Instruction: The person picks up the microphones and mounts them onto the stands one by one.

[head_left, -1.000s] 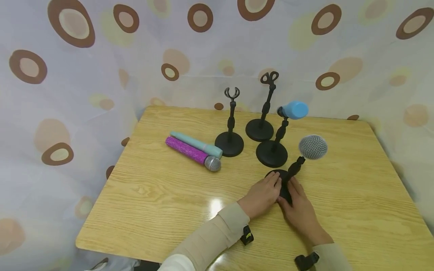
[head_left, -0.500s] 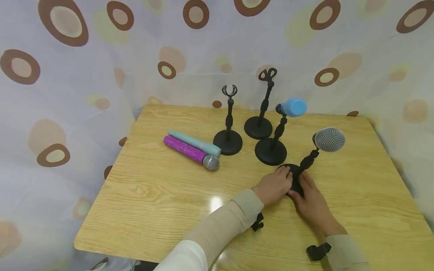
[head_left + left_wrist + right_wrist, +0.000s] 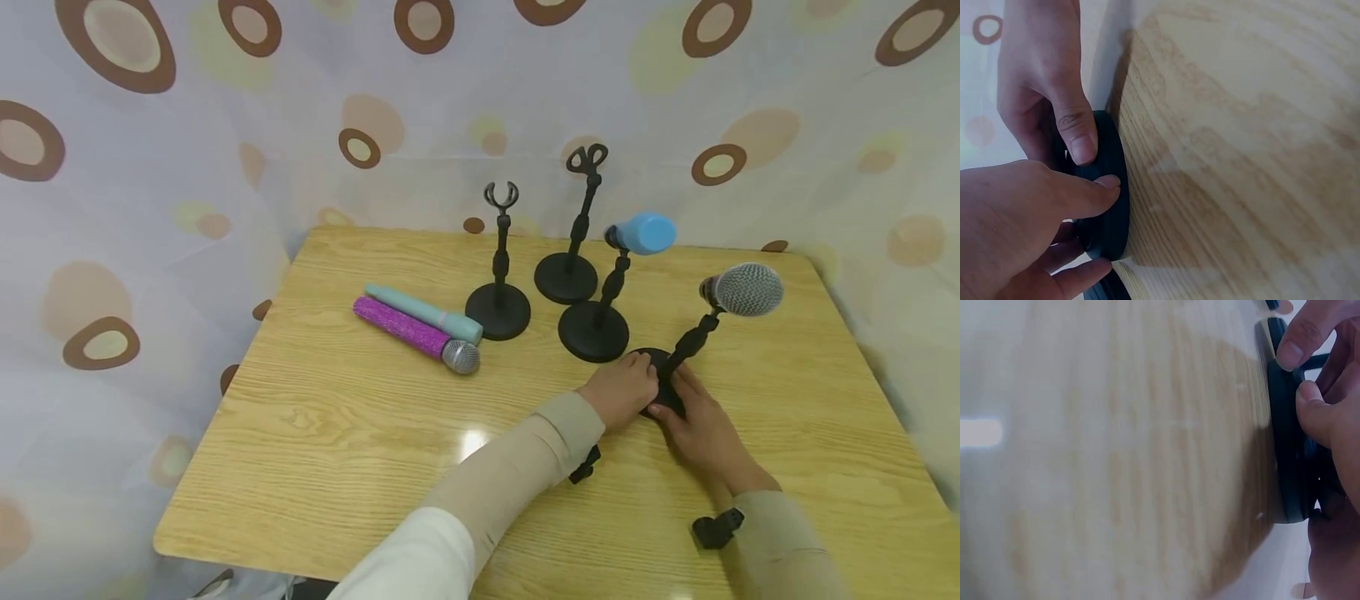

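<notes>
Both hands hold the round black base (image 3: 649,358) of a small microphone stand (image 3: 688,343) near the table's right side. My left hand (image 3: 619,392) grips its left edge. My right hand (image 3: 708,433) holds the right edge. In the left wrist view, the left thumb (image 3: 1088,194) and right thumb (image 3: 1077,134) press the rim of the base. The right wrist view shows the rim (image 3: 1286,444) close over the wood. A microphone with a silver mesh head (image 3: 748,289) sits tilted in the stand's clip, its handle mostly hidden behind the head.
Behind stands a stand (image 3: 595,333) carrying a blue-headed microphone (image 3: 649,233). Two bare stands (image 3: 498,312) (image 3: 566,277) are farther back. A purple glittery microphone (image 3: 405,327) and a pale teal microphone (image 3: 423,310) lie side by side at left. A patterned curtain (image 3: 450,100) backs the wooden table (image 3: 315,467).
Both hands have slid the stand with its silver-headed microphone to the right and slightly away from the body. The camera view has shifted a little; the other stands and microphones stay put.
</notes>
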{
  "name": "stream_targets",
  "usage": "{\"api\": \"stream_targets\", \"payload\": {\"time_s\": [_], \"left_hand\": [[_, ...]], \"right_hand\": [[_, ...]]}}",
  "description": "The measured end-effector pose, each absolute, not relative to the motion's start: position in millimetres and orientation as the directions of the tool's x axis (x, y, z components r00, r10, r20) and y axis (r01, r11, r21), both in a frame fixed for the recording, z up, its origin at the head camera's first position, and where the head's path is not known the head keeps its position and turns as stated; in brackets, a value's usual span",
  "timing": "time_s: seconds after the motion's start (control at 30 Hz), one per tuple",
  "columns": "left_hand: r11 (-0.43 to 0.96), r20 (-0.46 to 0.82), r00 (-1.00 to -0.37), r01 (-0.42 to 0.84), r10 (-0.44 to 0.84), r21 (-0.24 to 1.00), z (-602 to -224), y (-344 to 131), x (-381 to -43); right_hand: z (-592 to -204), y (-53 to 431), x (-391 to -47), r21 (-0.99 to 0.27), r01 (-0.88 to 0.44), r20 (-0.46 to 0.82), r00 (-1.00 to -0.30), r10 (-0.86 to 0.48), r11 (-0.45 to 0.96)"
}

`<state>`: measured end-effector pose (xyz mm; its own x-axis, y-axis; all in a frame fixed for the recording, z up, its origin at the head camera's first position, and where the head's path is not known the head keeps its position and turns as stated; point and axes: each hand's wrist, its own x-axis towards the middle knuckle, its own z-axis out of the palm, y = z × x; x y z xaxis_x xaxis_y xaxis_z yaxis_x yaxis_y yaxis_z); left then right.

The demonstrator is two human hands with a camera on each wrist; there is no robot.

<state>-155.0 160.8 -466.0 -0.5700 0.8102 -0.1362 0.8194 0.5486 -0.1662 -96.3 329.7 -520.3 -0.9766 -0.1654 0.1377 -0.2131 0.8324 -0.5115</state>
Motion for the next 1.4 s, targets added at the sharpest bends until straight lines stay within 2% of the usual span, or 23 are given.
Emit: {"api": "stream_targets", "payload": {"time_s": [0.27,0.6,0.73,1.07,1.23,1.4], "left_hand": [[0.631,-0.199,-0.635,0.770,0.746,-0.093,-470.7,178.0,-169.2],[0.689,-0.262,-0.677,0.723,0.688,-0.056,-479.5,190.6,-183.9],[0.693,-0.263,-0.675,0.720,0.690,-0.031,-481.3,187.6,-183.5],[0.632,-0.081,-0.637,0.771,0.767,-0.074,-501.6,172.7,-168.6],[0.607,-0.055,-0.615,0.787,0.787,-0.112,-505.1,168.1,-162.7],[0.605,-0.062,-0.620,0.779,0.782,-0.162,-502.2,172.7,-162.1]], "right_hand": [[-516.7,341.7,-110.6,-0.519,-0.208,0.113,-0.978,-0.175,0.829],[-519.3,350.6,-128.8,-0.511,-0.198,0.088,-0.980,-0.178,0.836],[-521.9,348.7,-129.5,-0.515,-0.169,0.074,-0.985,-0.153,0.840],[-523.7,341.4,-118.9,-0.461,-0.146,0.098,-0.989,-0.113,0.875],[-520.3,345.3,-118.6,-0.447,-0.160,0.109,-0.986,-0.123,0.880],[-520.3,354.1,-124.9,-0.434,-0.176,0.097,-0.984,-0.149,0.883]]}}
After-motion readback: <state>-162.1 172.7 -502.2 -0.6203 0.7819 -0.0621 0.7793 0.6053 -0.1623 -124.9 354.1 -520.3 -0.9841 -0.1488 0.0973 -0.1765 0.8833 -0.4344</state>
